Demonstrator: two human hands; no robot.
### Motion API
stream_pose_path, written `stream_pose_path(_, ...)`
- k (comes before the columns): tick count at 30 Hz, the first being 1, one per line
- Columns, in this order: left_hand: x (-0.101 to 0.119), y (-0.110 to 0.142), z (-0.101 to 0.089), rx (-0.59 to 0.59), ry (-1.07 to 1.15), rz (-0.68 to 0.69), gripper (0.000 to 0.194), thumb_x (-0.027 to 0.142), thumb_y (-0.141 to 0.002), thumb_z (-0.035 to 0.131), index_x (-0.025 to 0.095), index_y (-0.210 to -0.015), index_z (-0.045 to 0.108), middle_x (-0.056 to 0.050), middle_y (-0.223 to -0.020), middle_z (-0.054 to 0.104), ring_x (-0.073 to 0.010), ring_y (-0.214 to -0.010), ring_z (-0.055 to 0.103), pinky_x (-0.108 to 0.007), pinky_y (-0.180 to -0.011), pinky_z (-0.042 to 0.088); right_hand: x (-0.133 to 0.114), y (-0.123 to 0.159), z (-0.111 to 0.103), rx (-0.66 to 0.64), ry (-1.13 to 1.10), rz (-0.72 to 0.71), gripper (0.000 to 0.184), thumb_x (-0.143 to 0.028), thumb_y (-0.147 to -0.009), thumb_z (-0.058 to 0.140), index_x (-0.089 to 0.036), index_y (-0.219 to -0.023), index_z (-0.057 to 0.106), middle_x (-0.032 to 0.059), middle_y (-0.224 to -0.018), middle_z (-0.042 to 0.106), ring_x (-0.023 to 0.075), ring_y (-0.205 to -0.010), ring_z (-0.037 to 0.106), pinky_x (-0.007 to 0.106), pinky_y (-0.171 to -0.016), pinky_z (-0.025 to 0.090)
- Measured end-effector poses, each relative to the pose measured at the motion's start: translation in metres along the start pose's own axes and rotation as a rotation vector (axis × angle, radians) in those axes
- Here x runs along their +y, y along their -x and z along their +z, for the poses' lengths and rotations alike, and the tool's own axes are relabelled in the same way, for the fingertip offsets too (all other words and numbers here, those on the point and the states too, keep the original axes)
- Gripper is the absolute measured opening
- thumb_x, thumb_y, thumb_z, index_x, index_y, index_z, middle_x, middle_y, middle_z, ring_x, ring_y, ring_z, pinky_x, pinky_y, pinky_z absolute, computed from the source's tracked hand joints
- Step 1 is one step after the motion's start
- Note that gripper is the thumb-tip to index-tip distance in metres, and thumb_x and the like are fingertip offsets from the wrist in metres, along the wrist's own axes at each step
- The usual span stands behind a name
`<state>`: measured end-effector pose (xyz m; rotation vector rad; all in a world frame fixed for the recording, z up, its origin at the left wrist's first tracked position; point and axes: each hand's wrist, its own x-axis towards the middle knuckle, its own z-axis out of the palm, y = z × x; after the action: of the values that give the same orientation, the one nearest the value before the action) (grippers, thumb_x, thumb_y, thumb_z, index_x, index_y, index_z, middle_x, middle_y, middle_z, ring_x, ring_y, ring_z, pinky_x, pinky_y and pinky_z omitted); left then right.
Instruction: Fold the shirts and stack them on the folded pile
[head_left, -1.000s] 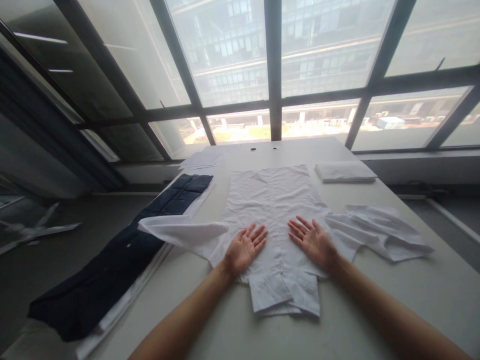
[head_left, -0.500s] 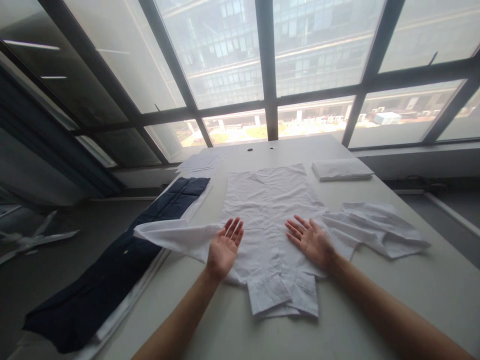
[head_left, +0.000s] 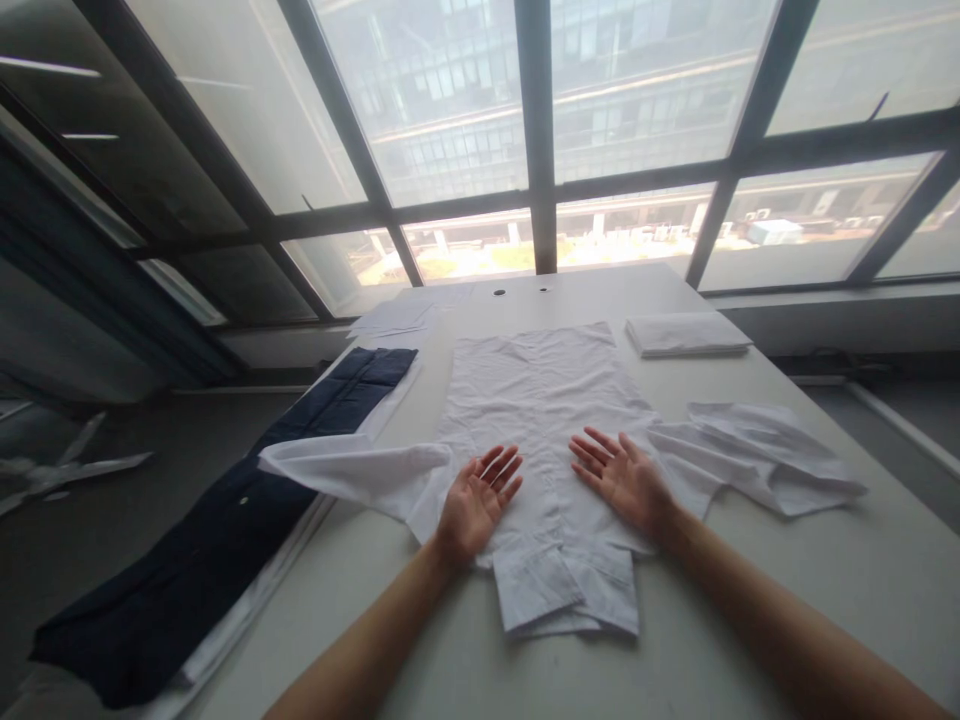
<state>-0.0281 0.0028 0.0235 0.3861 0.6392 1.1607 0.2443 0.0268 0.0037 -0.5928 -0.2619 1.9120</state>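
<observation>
1. Super wrinkly thin white shirt (head_left: 540, 390) is laid flat on the smooth table (head_left: 540, 690), one sleeve (head_left: 360, 470) draped over navy cloth (head_left: 187, 550).
2. Left hand (head_left: 474, 505) and right hand (head_left: 622, 482) are held palm-up over it, loosely spread.

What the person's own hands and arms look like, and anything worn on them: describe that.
The left hand and right hand are bare, with no gloves or rings in sight. The left forearm and right forearm are bare too: no sleeves, watch, bracelet or markings show.

One white shirt (head_left: 536, 395), one folded white bundle (head_left: 686, 335), one dark clothing pile (head_left: 202, 530), one table (head_left: 570, 680), two holes (head_left: 499, 293)
</observation>
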Motion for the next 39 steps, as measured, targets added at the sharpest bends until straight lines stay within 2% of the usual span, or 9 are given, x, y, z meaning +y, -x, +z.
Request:
stream_pose_path(6, 0.0, 0.001, 0.001, 0.016, -0.047, -0.055, 0.033, 0.034, -0.102, 0.045, 0.014, -0.12, 0.065, -0.015, -0.143, 0.058, -0.0285, -0.135, 0.052, -0.044, -0.113, 0.041, -0.001, 0.001, 0.0, -0.012, -0.007, -0.004, 0.041, -0.041, -0.103, 0.041, -0.017, -0.131, 0.06, 0.0168, -0.133, 0.065, 0.0235, -0.125, 0.061, 0.044, -0.103, 0.051)
stream_pose_path(12, 0.004, -0.004, -0.001, 0.011, -0.043, -0.151, 0.038, 0.033, -0.102, 0.047, 0.015, -0.133, 0.058, -0.017, -0.145, 0.056, -0.0269, -0.135, 0.053, -0.042, -0.11, 0.045, -0.003, 0.004, 0.001, -0.04, -0.02, -0.013, 0.043, -0.043, -0.104, 0.039, -0.016, -0.13, 0.061, 0.0167, -0.134, 0.065, 0.0238, -0.125, 0.062, 0.045, -0.104, 0.05)
stream_pose_path(17, 0.007, -0.006, -0.002, 0.023, -0.001, -0.187, 0.038, 0.031, -0.102, 0.046, 0.014, -0.135, 0.055, -0.018, -0.148, 0.052, -0.0271, -0.136, 0.052, -0.041, -0.109, 0.046, -0.006, 0.006, 0.002, -0.039, -0.026, -0.021, 0.045, -0.044, -0.104, 0.037, -0.017, -0.128, 0.063, 0.0162, -0.133, 0.066, 0.0242, -0.125, 0.062, 0.046, -0.106, 0.049)
stream_pose_path(27, 0.007, -0.009, -0.007, 0.007, 0.002, -0.203, 0.044, 0.03, -0.102, 0.046, 0.019, -0.145, 0.046, -0.016, -0.152, 0.049, -0.0253, -0.138, 0.05, -0.042, -0.11, 0.044, -0.011, 0.008, -0.004, -0.035, 0.009, -0.039, 0.049, -0.046, -0.104, 0.036, -0.015, -0.126, 0.065, 0.0176, -0.129, 0.068, 0.0245, -0.109, 0.07, 0.044, -0.099, 0.052)
stream_pose_path(39, 0.007, -0.009, -0.008, 0.02, 0.024, -0.209, 0.039, 0.03, -0.103, 0.046, 0.018, -0.14, 0.051, -0.016, -0.153, 0.047, -0.0263, -0.137, 0.05, -0.042, -0.108, 0.046, -0.01, 0.007, 0.0, -0.024, 0.022, -0.024, 0.049, -0.045, -0.105, 0.032, -0.016, -0.124, 0.066, 0.0149, -0.129, 0.069, 0.0237, -0.115, 0.067, 0.043, -0.101, 0.051)
